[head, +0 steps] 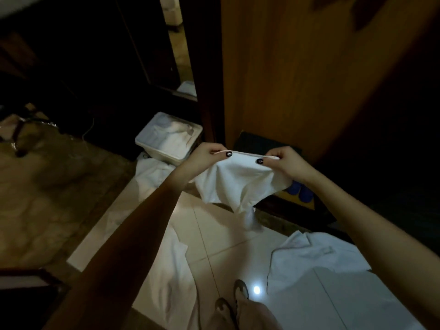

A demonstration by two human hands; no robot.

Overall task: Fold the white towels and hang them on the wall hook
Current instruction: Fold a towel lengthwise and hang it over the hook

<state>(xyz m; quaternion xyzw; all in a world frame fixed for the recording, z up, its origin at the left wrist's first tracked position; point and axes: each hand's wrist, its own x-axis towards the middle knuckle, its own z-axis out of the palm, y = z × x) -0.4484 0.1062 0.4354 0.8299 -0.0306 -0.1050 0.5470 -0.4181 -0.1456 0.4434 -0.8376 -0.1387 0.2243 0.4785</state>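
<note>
White towel [238,184] hangs in the air in front of the person, its top edge stretched taut between the two hands. The left hand [203,155] pinches one end of that edge, with its fingers [214,148] curled over the far side and a dark-nailed thumb pressed on the near side. The right hand [287,161] grasps the other end in the same pinch. Below the fingers the cloth sags in loose folds. Its lowest corner dangles close over the pale tiled floor [228,236], though whether it touches cannot be told. Beyond the left fingers and a little to their left stands a white bin [157,153] with more white cloth bundled inside. Under the left forearm, nearer the person than the fingers, a second towel [166,263] lies spread along the floor. Under the right forearm a third towel [316,270] lies rumpled on the tiles. Just below the right fingers, partly hidden by the held towel, are two blue shapes [301,191], too dim to name. Past the fingers, straight ahead, rises a wooden panel [285,67]. Well off to the left of the fingers lies a rumpled bed [35,198]. The person's shoes [241,289] show far below the hands, beside a bright spot of reflected light.
</note>
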